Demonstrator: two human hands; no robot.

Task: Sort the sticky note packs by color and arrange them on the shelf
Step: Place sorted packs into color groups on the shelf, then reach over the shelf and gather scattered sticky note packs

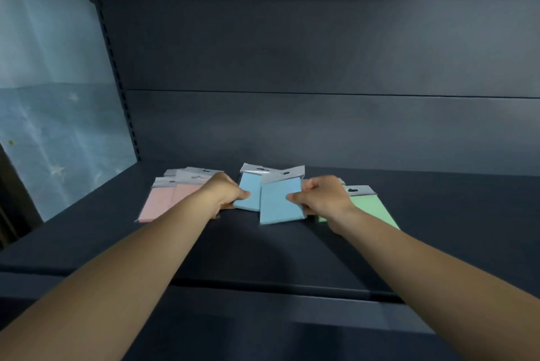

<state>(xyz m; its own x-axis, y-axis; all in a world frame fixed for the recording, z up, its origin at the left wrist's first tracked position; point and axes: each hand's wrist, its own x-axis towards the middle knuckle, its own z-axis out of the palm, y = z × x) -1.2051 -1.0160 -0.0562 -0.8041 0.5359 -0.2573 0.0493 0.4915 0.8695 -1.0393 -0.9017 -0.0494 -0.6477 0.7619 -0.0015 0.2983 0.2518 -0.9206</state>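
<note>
From the head view, the right hand [320,197] pinches the nearer blue pack [280,203], which sits tilted on the shelf [263,249] and overlaps the rear blue pack [248,194], whose near corner the left hand [225,192] pinches. Both packs lie straight ahead between the hands, long axes running roughly away from the person. I judge squaring the tilted pack falls to the right hand, with pink packs [163,203] left and a green pack [371,208] right.

Two bare forearms, without sleeves. The left hand [226,192] and right hand [323,195] carry no gloves, rings, watch or bracelet that can be seen.
</note>
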